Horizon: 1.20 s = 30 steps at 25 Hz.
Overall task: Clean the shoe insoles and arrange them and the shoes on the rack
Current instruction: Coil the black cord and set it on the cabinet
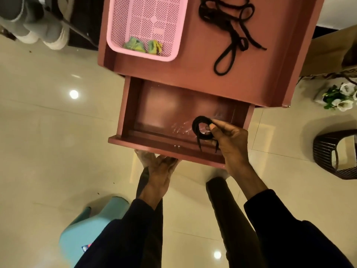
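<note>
Fingers (219, 122) of the right hand (231, 144) pinch a coiled black shoelace (194, 126) directly over the open drawer (164, 113); the left hand (160, 169) grips its front.

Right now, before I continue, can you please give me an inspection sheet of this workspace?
Surface: cabinet top, drawer below pulled open.
Job's things: grey shoes far left; no insoles seen.
Clutter: pink basket holding cloths; loose black shoelace.
Hands: right hand pinches coiled shoelace over drawer; left hand at drawer front, fingertips hidden.
Cables: nothing seen.
Surroundings: tiled floor, turquoise stool, white flowers.
</note>
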Available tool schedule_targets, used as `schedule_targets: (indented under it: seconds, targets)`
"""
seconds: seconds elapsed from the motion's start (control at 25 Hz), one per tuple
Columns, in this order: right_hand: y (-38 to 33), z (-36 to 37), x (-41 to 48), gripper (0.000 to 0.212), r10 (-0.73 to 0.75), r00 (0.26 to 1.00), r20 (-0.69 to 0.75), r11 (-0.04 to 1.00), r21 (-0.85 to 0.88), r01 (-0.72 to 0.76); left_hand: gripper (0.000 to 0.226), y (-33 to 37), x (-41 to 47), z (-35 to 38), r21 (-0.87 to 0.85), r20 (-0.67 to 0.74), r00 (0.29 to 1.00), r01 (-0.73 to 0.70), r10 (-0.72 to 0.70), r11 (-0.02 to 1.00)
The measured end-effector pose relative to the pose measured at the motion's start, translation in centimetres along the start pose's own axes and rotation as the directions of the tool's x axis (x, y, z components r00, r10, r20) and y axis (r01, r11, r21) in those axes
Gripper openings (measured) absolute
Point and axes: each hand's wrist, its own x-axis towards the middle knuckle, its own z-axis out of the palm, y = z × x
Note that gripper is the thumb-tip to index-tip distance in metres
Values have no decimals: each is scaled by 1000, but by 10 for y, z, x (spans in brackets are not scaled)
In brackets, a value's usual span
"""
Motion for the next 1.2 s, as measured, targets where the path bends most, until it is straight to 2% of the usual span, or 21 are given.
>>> schedule_targets:
  seconds: [0.08, 0.16, 0.24, 0.32, 0.4, 0.56, 0.64, 0.76, 0.88, 0.96, 1.04, 1.08, 1.2]
  targets:
    - [15, -2, -4, 31, 31, 999, 6, 999, -22, -31, 40, -5, -22, -12, -57, -108, 994, -5, -1, 998]
    - [26, -3, -4, 30, 80, 997, -2, 996, -29, -80, 30, -6, -52, -20, -74, -246, 969, -55, 35, 996]
    - [30, -2, -1, 29, 124, 992, -38, 992, 9, -124, 23, 0, -84, -17, -14, -345, 922, -191, 174, 982]
    - [29, 1, 8, 28, 165, 979, -119, 984, 81, -156, 32, 21, -102, 1, 59, -372, 871, -324, 322, 944]
    - [33, 8, 26, 25, 244, 944, -223, 962, 176, -207, 49, 45, -99, 21, 143, -310, 867, -363, 390, 921]
    - [45, 28, 63, 17, 328, 836, -440, 940, 243, -241, 33, 78, -70, 52, 186, -104, 917, -362, 385, 914]
    - [41, 28, 73, 18, 320, 843, -433, 944, 226, -242, 27, 87, -58, 64, 222, -36, 929, -352, 368, 909]
    - [40, 27, 72, 23, 324, 882, -341, 943, 193, -272, 27, 96, -53, 73, 283, 10, 939, -332, 344, 900]
    - [40, 38, 61, 33, 132, 800, -585, 988, 9, -156, 25, 105, -57, 72, 327, 15, 948, -304, 316, 895]
    - [37, 39, 45, 27, 34, 765, -644, 995, -51, -87, 26, 113, -62, 78, 342, 31, 954, -289, 297, 894]
    - [18, 35, 25, 25, -21, 779, -627, 999, -43, -7, 27, 122, -66, 91, 349, 38, 956, -285, 291, 893]
    - [6, 32, 15, 23, -98, 790, -605, 994, -97, 49, 26, 126, -68, 98, 349, 41, 955, -288, 293, 892]
    - [-54, 25, 5, 17, -281, 838, -469, 960, -158, 233, 23, 138, -75, 126, 341, 53, 948, -313, 314, 886]
